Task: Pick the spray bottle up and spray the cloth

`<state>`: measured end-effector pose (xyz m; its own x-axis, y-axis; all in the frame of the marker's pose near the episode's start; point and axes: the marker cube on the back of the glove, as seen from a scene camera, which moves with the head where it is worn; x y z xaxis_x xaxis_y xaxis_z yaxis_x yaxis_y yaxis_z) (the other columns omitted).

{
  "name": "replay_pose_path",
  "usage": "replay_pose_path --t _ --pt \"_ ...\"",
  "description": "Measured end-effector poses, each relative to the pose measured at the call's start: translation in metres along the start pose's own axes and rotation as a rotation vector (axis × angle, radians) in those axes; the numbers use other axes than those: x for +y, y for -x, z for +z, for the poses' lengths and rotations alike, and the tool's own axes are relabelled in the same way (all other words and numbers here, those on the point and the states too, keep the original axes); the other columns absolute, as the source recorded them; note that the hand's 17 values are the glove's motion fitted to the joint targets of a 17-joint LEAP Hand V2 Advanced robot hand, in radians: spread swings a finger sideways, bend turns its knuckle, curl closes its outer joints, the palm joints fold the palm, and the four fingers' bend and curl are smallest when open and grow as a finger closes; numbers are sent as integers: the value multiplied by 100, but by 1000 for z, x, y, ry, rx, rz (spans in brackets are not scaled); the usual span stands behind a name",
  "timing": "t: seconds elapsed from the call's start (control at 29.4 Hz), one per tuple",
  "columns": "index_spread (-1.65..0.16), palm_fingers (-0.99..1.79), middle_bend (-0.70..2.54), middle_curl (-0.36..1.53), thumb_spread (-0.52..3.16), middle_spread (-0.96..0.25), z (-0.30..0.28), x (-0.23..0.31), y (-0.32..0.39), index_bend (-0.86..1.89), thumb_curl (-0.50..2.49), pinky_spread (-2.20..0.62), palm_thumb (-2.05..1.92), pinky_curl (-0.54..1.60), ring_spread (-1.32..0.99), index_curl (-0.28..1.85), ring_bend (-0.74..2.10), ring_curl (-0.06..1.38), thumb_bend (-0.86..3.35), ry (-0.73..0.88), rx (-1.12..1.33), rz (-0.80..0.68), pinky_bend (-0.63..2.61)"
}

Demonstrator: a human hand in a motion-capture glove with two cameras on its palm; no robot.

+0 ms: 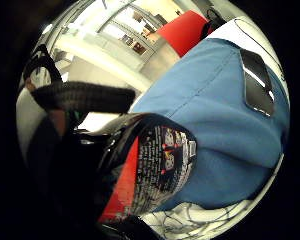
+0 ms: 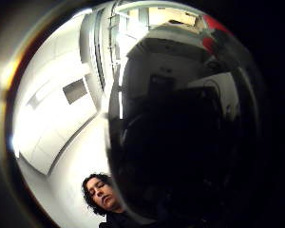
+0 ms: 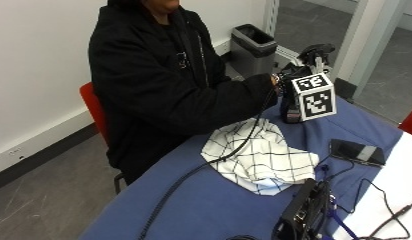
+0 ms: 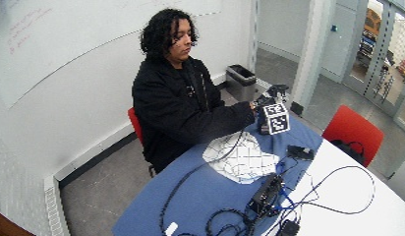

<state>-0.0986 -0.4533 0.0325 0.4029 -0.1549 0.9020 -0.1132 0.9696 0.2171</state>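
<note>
On the blue-covered desk (image 3: 212,200), in the outside view, a white cloth (image 3: 256,155) with a thin black grid lies rumpled in soft folds. At about one o'clock from it the gloved right hand (image 3: 286,82) holds the black spray bottle (image 3: 290,102) upright, its trigger head (image 3: 316,51) above the hand. The bottle's base sits at or just above the desk; I cannot tell which. A flat black phone (image 3: 356,151) lies at about three o'clock from the cloth.

In the wide outside view the bottle (image 4: 263,120) stands beyond the cloth (image 4: 242,157), toward the far desk edge.

The little-finger-side palm view shows the bottle's glossy rounded body (image 1: 150,170), with a red-and-black printed label, close against the palm; the fingers wrap it. The blue desk cover (image 1: 215,135) looks matte and stitched.

The thumb-side palm view is filled by the bottle's dark shiny curve (image 2: 180,142).

Risk, as I judge it: the slick plastic could twist in the glove, so the nozzle points off the cloth and spray reaches the phone.
</note>
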Motion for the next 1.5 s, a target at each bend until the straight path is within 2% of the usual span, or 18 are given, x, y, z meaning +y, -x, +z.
replay_pose_path --t 0.61,0.85,0.95,1.02,1.16,1.26,1.4,1.5 --pt "-26 131 66 61 88 -17 -3 1 -8 20 97 -22 95 45 -19 67 72 52 -2 -25 -14 17 44" --pt "-27 129 64 60 86 -17 -5 4 -8 21 97 -23 93 45 -19 68 71 51 -2 48 -47 54 43" --pt "-26 121 63 59 87 -14 -12 12 -9 19 95 -21 92 44 -18 67 68 51 -3 91 -21 66 39" --pt "-25 101 60 58 87 -12 -22 15 -10 19 93 -13 93 41 -16 67 65 49 -2 99 16 66 28" --pt "-25 74 46 53 92 -7 -57 4 -9 17 88 0 89 43 -12 67 55 48 -4 54 114 28 24" --pt "-26 67 36 49 97 -5 -66 47 -9 14 84 6 87 42 -10 63 51 46 -3 155 225 26 25" --pt "-28 54 24 44 102 -3 -89 89 -4 8 79 13 85 41 -8 55 48 43 -3 308 433 -48 28" --pt "-30 44 20 43 105 -3 -115 106 1 9 75 18 81 40 -6 51 47 42 -4 315 607 -89 28"
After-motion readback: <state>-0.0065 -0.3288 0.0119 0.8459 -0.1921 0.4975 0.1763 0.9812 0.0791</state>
